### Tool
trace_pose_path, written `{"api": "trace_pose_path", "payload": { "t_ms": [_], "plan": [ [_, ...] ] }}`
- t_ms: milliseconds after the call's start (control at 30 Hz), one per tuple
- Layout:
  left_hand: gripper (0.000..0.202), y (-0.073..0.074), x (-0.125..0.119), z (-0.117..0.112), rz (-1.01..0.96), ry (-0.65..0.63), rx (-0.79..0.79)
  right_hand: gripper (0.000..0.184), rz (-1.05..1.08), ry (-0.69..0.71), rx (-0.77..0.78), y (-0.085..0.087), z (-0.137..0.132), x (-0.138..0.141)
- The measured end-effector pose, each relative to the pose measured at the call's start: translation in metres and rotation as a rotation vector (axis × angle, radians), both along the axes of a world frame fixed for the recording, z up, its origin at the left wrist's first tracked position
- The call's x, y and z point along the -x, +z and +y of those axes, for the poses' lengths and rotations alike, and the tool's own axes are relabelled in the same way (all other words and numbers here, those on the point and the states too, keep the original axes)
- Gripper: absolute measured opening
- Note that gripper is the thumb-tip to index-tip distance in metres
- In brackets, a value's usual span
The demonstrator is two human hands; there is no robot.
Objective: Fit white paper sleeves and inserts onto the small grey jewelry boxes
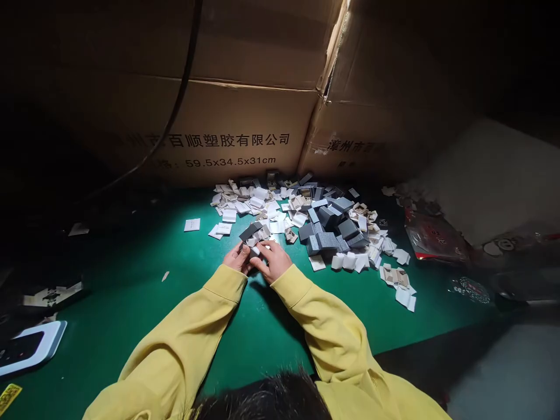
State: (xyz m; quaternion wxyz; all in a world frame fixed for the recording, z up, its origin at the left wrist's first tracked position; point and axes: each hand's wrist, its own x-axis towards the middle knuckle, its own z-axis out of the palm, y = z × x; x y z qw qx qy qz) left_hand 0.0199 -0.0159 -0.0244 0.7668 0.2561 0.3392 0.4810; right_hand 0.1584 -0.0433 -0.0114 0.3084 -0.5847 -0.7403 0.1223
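Note:
My left hand point(237, 258) and my right hand point(275, 261) meet at the middle of the green table point(184, 326). Between them is a small dark grey cardboard box point(251, 231), tilted, with pale folded card at its near side. My left fingers wrap its lower left; my right fingers and thumb press on it from the right. The fingertips partly hide it. Just beyond my hands lies a heap of folded white card pieces point(258, 204). To the right of my hands is a pile of similar dark grey boxes point(328, 224).
Large brown cartons point(245, 116) stand along the back, with a dark cable point(181, 93) hanging before them. A red plastic packet point(433, 236) lies at the right. At the left edge are a white-rimmed device point(55, 341) and an opened dark box point(56, 293).

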Motion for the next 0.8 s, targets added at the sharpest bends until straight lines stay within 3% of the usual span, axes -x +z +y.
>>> {"api": "trace_pose_path", "payload": {
  "t_ms": [267, 600, 667, 800],
  "plan": [
    [0.028, 0.0018, 0.0015, -0.0005, -0.02, 0.042, 0.045, 0.041, -0.236, -0.004, -0.132, -0.0004, -0.0044, 0.0054],
    [0.029, 0.0052, -0.0028, -0.0036, -0.178, -0.012, 0.083, 0.026, -0.217, -0.057, -0.645, 0.0011, -0.0018, 0.0051],
    [0.029, 0.004, -0.0032, -0.0034, -0.184, -0.015, 0.094, 0.025, -0.25, -0.03, -0.668, 0.0007, 0.0001, 0.0048],
    [0.031, 0.0014, -0.0021, -0.0024, -0.19, -0.03, 0.112, 0.02, -0.292, 0.044, -0.551, -0.0033, 0.0026, 0.004]
  ]
}}
